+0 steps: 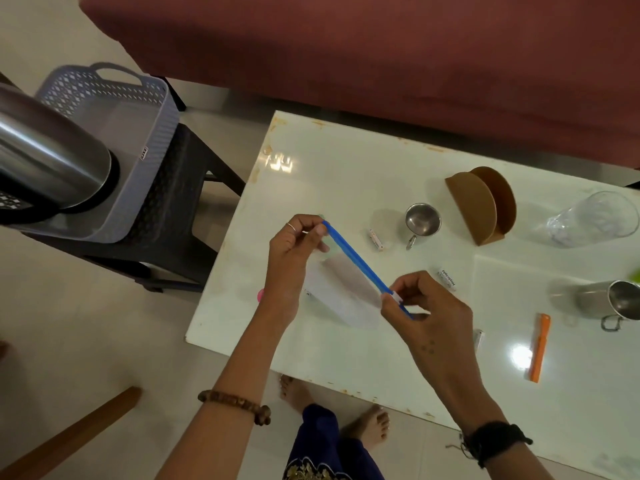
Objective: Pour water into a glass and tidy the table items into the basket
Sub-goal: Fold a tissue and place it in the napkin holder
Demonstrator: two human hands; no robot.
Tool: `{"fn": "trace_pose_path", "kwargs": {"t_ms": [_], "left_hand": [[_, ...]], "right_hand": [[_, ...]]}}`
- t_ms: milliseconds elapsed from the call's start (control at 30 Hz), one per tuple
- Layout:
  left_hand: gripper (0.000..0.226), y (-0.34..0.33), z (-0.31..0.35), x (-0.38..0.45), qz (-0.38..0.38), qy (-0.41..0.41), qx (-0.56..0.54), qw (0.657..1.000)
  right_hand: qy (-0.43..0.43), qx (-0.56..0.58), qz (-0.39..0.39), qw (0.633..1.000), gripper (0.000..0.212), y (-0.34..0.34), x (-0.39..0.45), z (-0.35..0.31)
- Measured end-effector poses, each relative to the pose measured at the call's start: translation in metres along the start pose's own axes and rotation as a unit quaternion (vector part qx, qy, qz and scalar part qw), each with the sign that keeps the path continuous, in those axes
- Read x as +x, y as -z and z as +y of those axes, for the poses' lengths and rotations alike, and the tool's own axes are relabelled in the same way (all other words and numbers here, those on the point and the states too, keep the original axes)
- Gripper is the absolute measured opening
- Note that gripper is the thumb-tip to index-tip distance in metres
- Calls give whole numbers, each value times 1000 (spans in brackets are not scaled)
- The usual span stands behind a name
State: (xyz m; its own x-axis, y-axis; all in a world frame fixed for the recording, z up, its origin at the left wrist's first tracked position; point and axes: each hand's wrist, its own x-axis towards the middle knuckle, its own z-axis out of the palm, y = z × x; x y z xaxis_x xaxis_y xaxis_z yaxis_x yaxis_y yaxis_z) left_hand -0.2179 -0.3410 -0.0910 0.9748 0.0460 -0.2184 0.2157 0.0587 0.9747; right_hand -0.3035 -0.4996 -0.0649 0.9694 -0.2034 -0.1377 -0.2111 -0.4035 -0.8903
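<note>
While pinching pouch (pixel 341 289) zip ends, left hand (pixel 294 251) far, right hand (pixel 424 306) near; basket (pixel 114 140) lies far left.

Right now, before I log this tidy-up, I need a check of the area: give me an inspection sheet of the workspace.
Surface: glossy white table, edges stained.
Job's things: clear plastic glass lying on its side; grey lattice basket on a dark stool.
Clutter: two small steel cups, brown holder, orange comb.
Hands: left hand and right hand pinch a blue-zip clear pouch.
Cables: nothing seen.
Surroundings: maroon sofa, steel vessel.
</note>
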Motion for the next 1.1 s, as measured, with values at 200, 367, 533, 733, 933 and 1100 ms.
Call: {"fn": "trace_pose_path", "kwargs": {"t_ms": [200, 367, 533, 733, 933, 1100], "left_hand": [[17, 5, -1, 6, -23, 37, 5, 999], [5, -9, 2, 6, -19, 65, 49, 996], [27, -35, 2, -24, 131, 21, 162, 978], [16, -69, -2, -64, 4, 144, 61, 988], [9, -76, -9, -64, -19, 223, -93, 970], [6, -74, -21, -63, -40, 298, -205, 931]], "right_hand": [[-42, -20, -77, 996, 17, 15, -2, 6], [-55, -36, -149, 987, 15, 9, 15, 11], [-79, 27, -62, 995, 15, 10, 13, 15], [-47, 66, -88, 993, 24, 14, 6, 10], [-134, 120, -80, 980, 15, 24, 18, 6], [-135, 75, -110, 982, 16, 29, 25, 8]]}}
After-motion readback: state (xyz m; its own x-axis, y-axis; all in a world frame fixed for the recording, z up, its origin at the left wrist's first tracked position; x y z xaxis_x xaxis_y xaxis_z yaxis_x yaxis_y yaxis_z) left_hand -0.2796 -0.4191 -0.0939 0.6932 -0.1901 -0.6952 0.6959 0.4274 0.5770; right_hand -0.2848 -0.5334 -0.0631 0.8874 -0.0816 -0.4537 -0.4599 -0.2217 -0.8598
